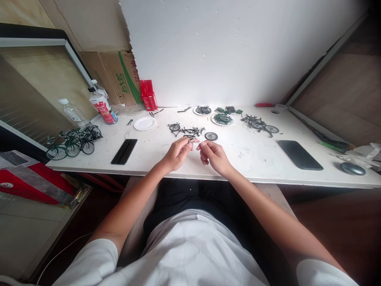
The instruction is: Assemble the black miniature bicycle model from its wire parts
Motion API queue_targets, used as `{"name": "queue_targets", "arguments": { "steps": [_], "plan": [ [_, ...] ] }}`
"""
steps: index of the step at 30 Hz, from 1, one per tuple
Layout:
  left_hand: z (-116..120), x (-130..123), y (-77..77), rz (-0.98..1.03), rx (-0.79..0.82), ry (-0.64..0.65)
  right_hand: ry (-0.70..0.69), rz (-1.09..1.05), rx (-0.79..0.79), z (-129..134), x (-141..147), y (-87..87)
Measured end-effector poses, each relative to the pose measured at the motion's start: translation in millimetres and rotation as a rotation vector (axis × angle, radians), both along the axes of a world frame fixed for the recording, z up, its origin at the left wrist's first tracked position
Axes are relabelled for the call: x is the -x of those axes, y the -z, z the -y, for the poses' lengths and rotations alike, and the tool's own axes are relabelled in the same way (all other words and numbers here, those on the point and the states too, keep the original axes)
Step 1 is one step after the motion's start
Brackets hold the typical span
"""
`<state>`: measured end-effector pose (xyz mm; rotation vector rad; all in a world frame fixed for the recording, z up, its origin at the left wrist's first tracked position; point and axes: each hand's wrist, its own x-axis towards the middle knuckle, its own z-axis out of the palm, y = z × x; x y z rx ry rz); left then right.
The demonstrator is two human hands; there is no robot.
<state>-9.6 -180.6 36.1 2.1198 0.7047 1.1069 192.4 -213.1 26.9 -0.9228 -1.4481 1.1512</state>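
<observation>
My left hand [177, 153] pinches a small dark part [193, 140] between thumb and fingertips, just above the table's front half. Close by on the right, my right hand [215, 155] is closed, its thumb and forefinger together near the same part. Whatever those right fingers grip is too small to make out. Just beyond the hands lie a loose miniature bicycle wheel [211, 136] and a dark toy bicycle frame [193, 131], with another wheel [175, 128] at its left end.
Several assembled miniature bicycles [74, 142] stand at left, near a phone [124, 151] and bottles [102, 105]. Plates of parts [224, 124], a heap of bicycle pieces [258, 124] and a white paper plate [145, 123] lie farther back. A dark tablet-like slab [300, 155] and mouse [353, 168] are right.
</observation>
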Motion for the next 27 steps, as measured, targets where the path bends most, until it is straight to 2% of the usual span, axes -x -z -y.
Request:
{"name": "queue_targets", "arguments": {
  "steps": [6,14,27],
  "plan": [
    [-1.2,-1.9,3.4,0.041,0.069,-0.053,0.021,0.016,0.008,-0.6,-0.1,1.2],
    [-2.5,-4.0,4.5,0.11,0.141,-0.053,-0.002,0.032,0.016,-1.8,0.8,5.6],
    [-1.0,-3.7,3.0,0.065,0.13,-0.073,-0.042,0.056,0.002,-1.1,1.4,7.9]
  ]
}}
